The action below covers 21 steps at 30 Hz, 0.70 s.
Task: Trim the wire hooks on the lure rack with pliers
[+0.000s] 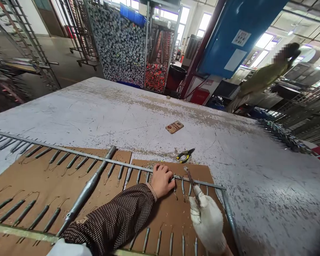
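My left hand (162, 180), bare, is closed over the long metal bar (138, 166) of a rack, its fingers curled across the top. Just to its right, my right hand (207, 217) wears a white glove and grips a slim metal tool (190, 177) with a rounded end. That end is over the bar; the tool's exact kind is not clear. Several short grey rods with thin wire hooks (183, 185) hang off the bar below my hands. The rack's thick grey tube (92, 188) crosses under the bar on the left, and a side tube (230, 217) runs down at the right.
Cardboard sheets (77, 188) lie beneath the rack on a scratched white table (117, 113). Yellow-black pliers (185, 155) and a phone-like card (174, 127) lie beyond the bar. A lower bar (21, 231) runs nearest me. Another person (266, 78) stands at the far right.
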Available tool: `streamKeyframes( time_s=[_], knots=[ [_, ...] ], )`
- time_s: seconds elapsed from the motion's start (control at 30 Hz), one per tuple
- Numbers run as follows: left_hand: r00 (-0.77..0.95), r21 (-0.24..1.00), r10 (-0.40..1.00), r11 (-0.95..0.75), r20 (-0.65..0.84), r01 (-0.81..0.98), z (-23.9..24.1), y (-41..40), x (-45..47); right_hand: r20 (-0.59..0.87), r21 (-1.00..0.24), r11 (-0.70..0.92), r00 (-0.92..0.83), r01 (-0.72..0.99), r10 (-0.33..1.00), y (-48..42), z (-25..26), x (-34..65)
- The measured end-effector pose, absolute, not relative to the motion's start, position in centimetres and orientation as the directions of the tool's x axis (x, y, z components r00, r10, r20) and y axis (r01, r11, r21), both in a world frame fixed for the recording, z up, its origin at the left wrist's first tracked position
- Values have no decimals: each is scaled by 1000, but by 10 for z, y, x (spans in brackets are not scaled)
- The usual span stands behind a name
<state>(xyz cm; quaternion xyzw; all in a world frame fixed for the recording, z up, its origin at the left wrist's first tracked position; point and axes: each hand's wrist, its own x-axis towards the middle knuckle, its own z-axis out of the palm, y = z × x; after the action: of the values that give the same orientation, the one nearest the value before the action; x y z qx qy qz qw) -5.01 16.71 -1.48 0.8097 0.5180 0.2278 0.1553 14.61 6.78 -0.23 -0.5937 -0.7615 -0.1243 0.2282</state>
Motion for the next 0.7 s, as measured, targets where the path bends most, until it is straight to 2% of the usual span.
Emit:
streamKeyframes(
  time_s=[0.1, 0.17, 0.3, 0.37, 0.43, 0.5, 0.6, 0.7],
  knots=[
    [356, 484, 912, -409, 202, 773, -16, 167, -50, 448, -37, 314, -265, 949, 854, 69, 2, 144],
    [364, 482, 910, -414, 199, 772, -16, 167, -50, 444, -43, 296, -247, 954, 861, 69, 7, 143],
    [364, 482, 908, -418, 207, 770, -15, 168, -50, 575, -146, 276, -145, 950, 805, 69, 14, 142],
    [357, 482, 913, -407, 197, 776, -15, 168, -50, 550, -87, 338, -237, 937, 801, 70, 11, 142],
    [358, 483, 915, -403, 187, 777, -14, 167, -50, 467, -17, 362, -313, 932, 827, 70, 7, 143],
    [362, 487, 913, -406, 187, 773, -14, 167, -50, 462, -32, 340, -288, 940, 839, 69, 6, 144],
    [362, 493, 911, -411, 197, 767, -15, 168, -51, 554, -111, 286, -180, 952, 813, 68, 8, 145],
    [358, 496, 913, -408, 199, 766, -17, 168, -51, 505, -22, 332, -276, 943, 818, 70, 8, 146]
  ],
)
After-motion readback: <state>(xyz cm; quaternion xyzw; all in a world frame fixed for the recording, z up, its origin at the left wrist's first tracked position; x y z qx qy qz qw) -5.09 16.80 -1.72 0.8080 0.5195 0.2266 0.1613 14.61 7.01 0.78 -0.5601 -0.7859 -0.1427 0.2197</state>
